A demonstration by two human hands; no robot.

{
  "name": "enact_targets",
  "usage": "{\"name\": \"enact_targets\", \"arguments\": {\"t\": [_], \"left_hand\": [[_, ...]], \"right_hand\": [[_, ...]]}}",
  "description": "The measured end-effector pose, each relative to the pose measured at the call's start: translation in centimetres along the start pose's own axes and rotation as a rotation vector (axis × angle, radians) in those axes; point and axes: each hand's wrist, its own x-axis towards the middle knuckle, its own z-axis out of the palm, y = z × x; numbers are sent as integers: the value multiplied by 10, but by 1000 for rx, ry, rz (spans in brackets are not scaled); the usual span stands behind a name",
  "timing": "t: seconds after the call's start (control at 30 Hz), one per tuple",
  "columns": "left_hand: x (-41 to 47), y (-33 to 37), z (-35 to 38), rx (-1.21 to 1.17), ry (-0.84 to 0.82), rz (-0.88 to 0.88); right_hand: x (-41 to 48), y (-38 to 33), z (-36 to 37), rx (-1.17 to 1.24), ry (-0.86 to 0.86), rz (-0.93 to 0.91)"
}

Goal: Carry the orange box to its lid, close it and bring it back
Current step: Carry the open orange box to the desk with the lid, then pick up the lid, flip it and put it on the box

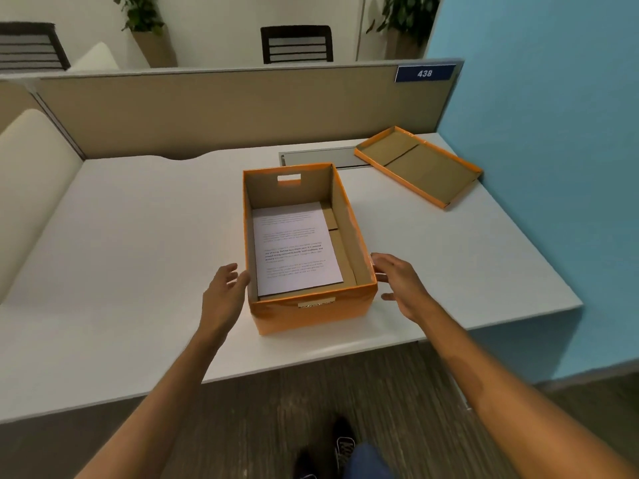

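A white desk (138, 236) stands by a blue wall. The orange box (311, 312) sits open on it, with paper (295, 248) inside. The left hand (224, 292) and right hand (397, 281) flank it, each grip wide and holding nothing. The lid (420, 165) lies upside down, far right.

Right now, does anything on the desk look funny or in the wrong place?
The lid lies upside down at the desk's far right corner, apart from the open orange box. Nothing looks spilled or broken.
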Motion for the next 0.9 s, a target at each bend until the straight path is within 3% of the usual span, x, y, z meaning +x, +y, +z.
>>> {"name": "enact_targets", "arguments": {"t": [0.13,0.33,0.63,0.9], "left_hand": [[2,30,6,172,90,272],[6,97,49,196,1,543],[41,186,173,155,-169,635],[90,245,299,146,-211,510]], "right_hand": [[6,-4,-14,-35,76,-94],[34,-25,-45,-116,135,-229],[106,-43,-127,-221,202,-382],[203,-43,-224,-240,213,-318]]}}
